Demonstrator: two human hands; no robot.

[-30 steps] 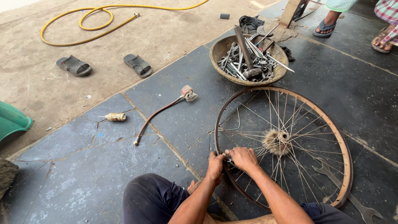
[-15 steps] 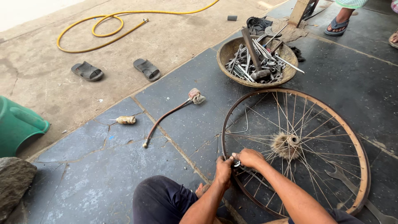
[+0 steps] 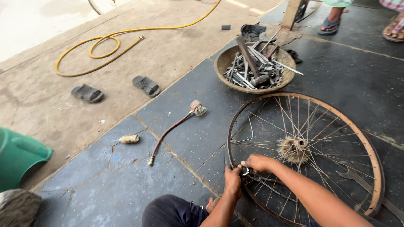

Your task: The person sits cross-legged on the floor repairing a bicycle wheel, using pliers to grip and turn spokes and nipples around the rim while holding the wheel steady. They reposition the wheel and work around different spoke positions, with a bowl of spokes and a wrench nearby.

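Note:
A rusty spoked bicycle wheel (image 3: pixel 370 145) lies flat on the dark stone floor, its hub (image 3: pixel 294 149) in the middle. My left hand (image 3: pixel 232 180) grips the near-left part of the rim. My right hand (image 3: pixel 256 163) is closed on a small metal tool (image 3: pixel 245 171) at a spoke end right beside the left hand. Both forearms reach in from the bottom edge, over my dark-trousered knee (image 3: pixel 172 212).
A shallow basket (image 3: pixel 223 63) full of wrenches sits behind the wheel. A wrench (image 3: pixel 357 176) lies under the spokes. A thin hose with a rag end (image 3: pixel 172 128), two sandals (image 3: pixel 146 85), a yellow hose (image 3: pixel 105 44) and a green tub (image 3: pixel 19 155) lie left. Another person's feet (image 3: pixel 332 23) stand at the back.
The view has shifted right and nearer to the wheel. My hands stay at the same spot on the rim, the right one working the small tool.

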